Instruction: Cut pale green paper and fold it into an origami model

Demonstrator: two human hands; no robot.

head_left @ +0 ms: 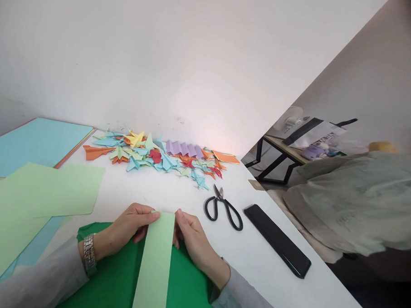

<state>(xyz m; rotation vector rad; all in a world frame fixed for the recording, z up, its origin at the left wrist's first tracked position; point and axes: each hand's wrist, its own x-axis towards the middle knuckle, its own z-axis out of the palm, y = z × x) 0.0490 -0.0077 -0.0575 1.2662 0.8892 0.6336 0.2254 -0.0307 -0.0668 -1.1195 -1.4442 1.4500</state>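
At the bottom centre of the frame, a pale green strip (pixel 154 265) stretched down from both hands to the lower edge, which cut off its near end; its long axis stood almost upright in the view, with the top leaning slightly right. Its short top edge lay between the hands, about equally near to each, though only the left one overlapped its face. The left hand (pixel 129 225) had its fingers closed on the upper left corner, thumb flat on the front and the others curled behind or below. The right hand (pixel 195 242) met the upper right edge with thumb and fingers drawn close together; whether they gripped the paper or merely touched it could not be told. The strip looked smooth, matte and straight-sided, over softer, darker green material (pixel 114 263). A metal link watch (pixel 89 253) circled the left wrist. At the left of the frame, broad pale green sheets (pixel 71 189) overlapped one another, and blue paper (pixel 49 140) lay above them. Across the middle of the white desk (pixel 132 185) spread crisp, pointed folded shapes (pixel 167 161), among them a purple pleated piece (pixel 183 149). Right of centre lay scissors (pixel 219 197) with looped black handles and parted blades, just beside a long, dark, glossy-edged case (pixel 278 241).
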